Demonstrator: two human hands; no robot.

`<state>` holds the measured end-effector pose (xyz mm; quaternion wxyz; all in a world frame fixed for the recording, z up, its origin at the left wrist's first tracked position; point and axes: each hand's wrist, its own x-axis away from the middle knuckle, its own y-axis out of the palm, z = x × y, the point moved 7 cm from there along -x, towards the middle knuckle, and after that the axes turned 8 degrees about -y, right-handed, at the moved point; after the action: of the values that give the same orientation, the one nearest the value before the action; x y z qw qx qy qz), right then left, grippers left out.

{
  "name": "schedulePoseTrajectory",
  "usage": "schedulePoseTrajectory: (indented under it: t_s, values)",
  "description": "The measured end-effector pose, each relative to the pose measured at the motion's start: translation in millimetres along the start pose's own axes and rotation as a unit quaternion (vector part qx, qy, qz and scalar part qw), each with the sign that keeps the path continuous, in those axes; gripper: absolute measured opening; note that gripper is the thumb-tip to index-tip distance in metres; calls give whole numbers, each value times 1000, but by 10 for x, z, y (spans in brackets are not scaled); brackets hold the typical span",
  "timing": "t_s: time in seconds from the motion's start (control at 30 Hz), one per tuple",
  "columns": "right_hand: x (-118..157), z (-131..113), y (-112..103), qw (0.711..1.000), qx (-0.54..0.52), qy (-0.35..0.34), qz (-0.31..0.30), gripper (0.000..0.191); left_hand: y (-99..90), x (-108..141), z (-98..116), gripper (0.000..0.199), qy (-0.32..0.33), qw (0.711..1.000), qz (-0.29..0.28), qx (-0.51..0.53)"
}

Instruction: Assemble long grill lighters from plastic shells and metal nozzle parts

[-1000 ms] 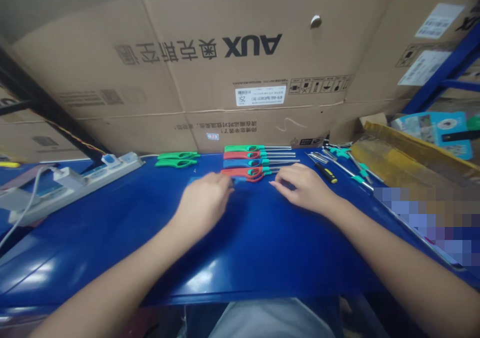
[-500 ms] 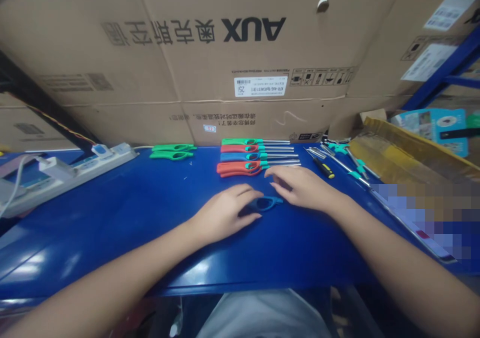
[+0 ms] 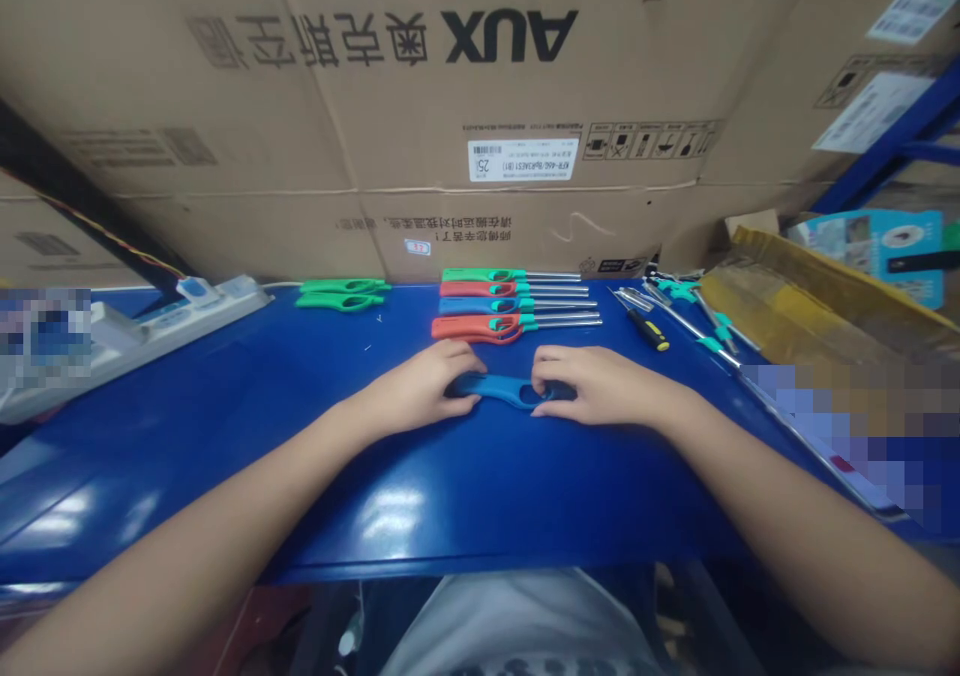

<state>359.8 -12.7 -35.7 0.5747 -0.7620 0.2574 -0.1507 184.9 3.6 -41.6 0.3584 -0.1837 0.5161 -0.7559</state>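
A blue lighter handle (image 3: pixel 501 388) with a trigger opening lies level between my hands, low over the blue table; no metal tube shows on it. Around its left end, the fingers of my left hand (image 3: pixel 424 384) are closed. My right hand (image 3: pixel 596 384) grips the other end near the trigger opening and hides its tip. Just beyond them, several long-nosed lighters lie in a stack of rows, including an orange-red one (image 3: pixel 476 330), a blue one (image 3: pixel 472 305) and a green one (image 3: pixel 469 276). Their metal tubes point right.
Green handles (image 3: pixel 341 299) lie at the back left, beside a white power strip (image 3: pixel 187 321). A black-and-yellow screwdriver (image 3: pixel 649 329) and metal tubes with teal parts (image 3: pixel 712 344) are at the right, near a taped yellow-brown carton (image 3: pixel 795 306). A large cardboard box (image 3: pixel 397 156) walls the back.
My left hand has slid left to the handle's far end. My right hand has come down from beside the orange-red lighter and closed on the handle's right end.
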Motion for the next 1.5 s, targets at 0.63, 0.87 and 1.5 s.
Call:
schedulePoseTrajectory:
  t_s: [0.63,0.87,1.5]
  values:
    - [99,282,-132,998,-34,28,45,29,48,-25,-43,47,5,996,61,62]
    - [107,378,-262,992,28,25,124,29,64,-32,-72,50,-6,996,74,58]
    - [121,343,-48,994,-62,89,-14,30,92,-47,-173,43,16,991,107,83]
